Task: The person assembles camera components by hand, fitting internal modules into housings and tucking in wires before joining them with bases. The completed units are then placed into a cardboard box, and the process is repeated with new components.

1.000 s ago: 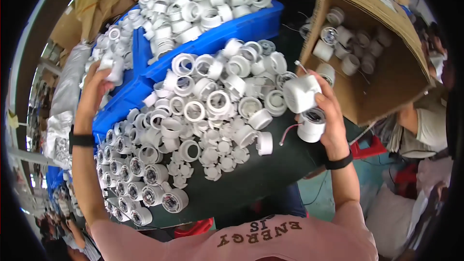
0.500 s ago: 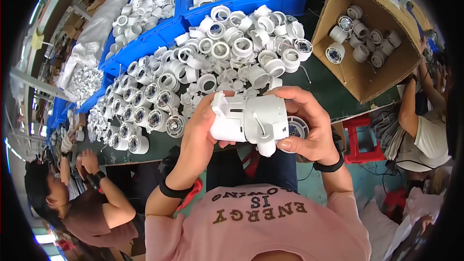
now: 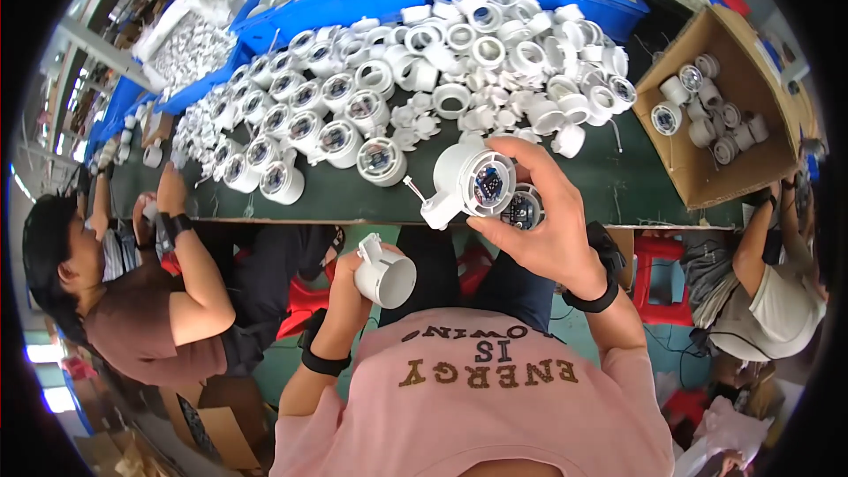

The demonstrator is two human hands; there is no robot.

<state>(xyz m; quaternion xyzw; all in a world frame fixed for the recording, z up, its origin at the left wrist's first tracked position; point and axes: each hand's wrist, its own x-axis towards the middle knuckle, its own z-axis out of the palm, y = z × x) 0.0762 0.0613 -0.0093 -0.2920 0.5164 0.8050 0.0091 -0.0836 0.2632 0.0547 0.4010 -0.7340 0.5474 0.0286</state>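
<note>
My left hand (image 3: 346,281), low and near my body, is closed around a white plastic cup-shaped housing (image 3: 389,279) with a small bracket on its side. Raised over the table's front edge, my right hand (image 3: 556,228) grips a white round housing (image 3: 456,175) between thumb and fingers. A blue circuit board (image 3: 488,185) shows inside its ringed face, and a thin lead with a small connector (image 3: 410,182) sticks out beside its side spout. Tucked behind it against my right palm is a second round part with a circuit board (image 3: 527,204), partly hidden.
Rows of white housings with circuit boards (image 3: 340,140) stand on the dark green table (image 3: 353,200). White rings (image 3: 488,52) are heaped behind, before blue bins (image 3: 340,5). A cardboard box (image 3: 669,146) at right holds several assemblies. Co-workers (image 3: 146,300) sit at left and right (image 3: 751,309).
The white housings, held end to end between both hands before, are now apart. My left hand has drawn one down and left; my right hand has turned the other's circuit-board face into view.
</note>
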